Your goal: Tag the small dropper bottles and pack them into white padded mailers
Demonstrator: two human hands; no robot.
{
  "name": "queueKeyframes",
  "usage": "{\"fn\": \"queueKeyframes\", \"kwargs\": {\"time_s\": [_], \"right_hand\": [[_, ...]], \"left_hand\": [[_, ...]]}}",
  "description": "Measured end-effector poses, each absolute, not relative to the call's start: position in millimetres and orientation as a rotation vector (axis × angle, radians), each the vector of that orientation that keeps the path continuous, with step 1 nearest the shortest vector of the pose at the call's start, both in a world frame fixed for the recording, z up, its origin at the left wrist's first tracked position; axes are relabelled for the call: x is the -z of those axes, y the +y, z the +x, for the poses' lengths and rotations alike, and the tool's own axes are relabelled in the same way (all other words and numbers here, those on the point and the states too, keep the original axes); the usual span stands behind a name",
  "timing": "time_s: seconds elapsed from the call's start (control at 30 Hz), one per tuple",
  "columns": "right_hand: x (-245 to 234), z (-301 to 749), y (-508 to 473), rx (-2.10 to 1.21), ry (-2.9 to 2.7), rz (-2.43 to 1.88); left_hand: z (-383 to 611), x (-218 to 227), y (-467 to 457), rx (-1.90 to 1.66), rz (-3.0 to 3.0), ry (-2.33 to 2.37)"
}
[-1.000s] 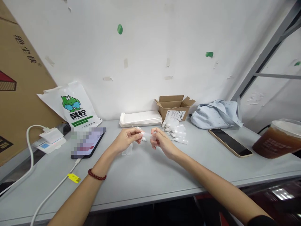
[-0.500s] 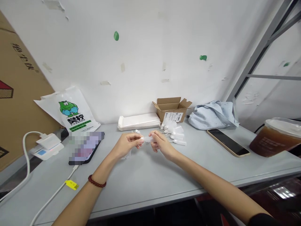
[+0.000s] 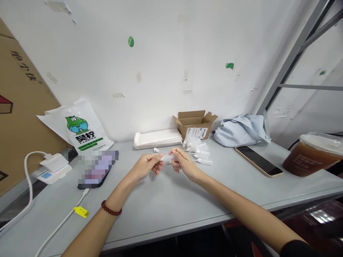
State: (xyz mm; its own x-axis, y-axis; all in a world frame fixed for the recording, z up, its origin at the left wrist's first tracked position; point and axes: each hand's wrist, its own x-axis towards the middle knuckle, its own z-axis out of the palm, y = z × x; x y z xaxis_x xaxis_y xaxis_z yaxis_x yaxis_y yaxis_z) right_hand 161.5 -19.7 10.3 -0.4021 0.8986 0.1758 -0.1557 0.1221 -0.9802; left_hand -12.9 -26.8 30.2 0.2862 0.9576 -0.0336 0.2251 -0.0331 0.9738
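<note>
A small translucent plastic tube [image 3: 167, 158] with a white end spans the gap between my two hands above the table. My left hand [image 3: 150, 165] pinches its white end between thumb and forefinger. At the other end, my right hand [image 3: 183, 163] is closed on the clear part, fingers curled. Behind my left hand lies a small white piece [image 3: 156, 150], too small to name. A bit of clear plastic [image 3: 145, 178] shows below my left hand, mostly hidden. Just beyond my right hand lies a pile of similar translucent tubes [image 3: 202, 155] with thin strands.
An open cardboard box [image 3: 194, 123] and a stack of white packets [image 3: 158, 138] stand by the wall. Left are a plastic bag [image 3: 85, 125], a phone [image 3: 99, 169] and a charger [image 3: 53, 167]. Right are a cloth bag [image 3: 241, 132], a phone [image 3: 258, 161] and a drink cup [image 3: 311, 157].
My left hand has turned slightly and its lower fingers have shifted down, uncovering more of the small white piece behind it. My right hand keeps nearly the same place and grip.
</note>
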Motion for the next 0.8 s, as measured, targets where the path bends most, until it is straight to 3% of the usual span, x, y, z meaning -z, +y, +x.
{"fn": "queueKeyframes", "kwargs": {"time_s": [0.33, 0.7, 0.8], "right_hand": [[-10.2, 163.8, -13.7, -1.477, -1.402, -0.905], [-13.2, 164.5, -12.6, -1.437, -1.445, -0.861], [-10.7, 164.8, -13.5, -1.235, -1.573, -0.906]], "left_hand": [[-10.3, -23.8, -28.8, -1.017, 1.927, 1.216], [-6.0, -22.1, -26.2, -0.975, 1.551, 1.116], [-5.6, -21.6, -25.6, -1.000, 1.460, 1.139]]}}
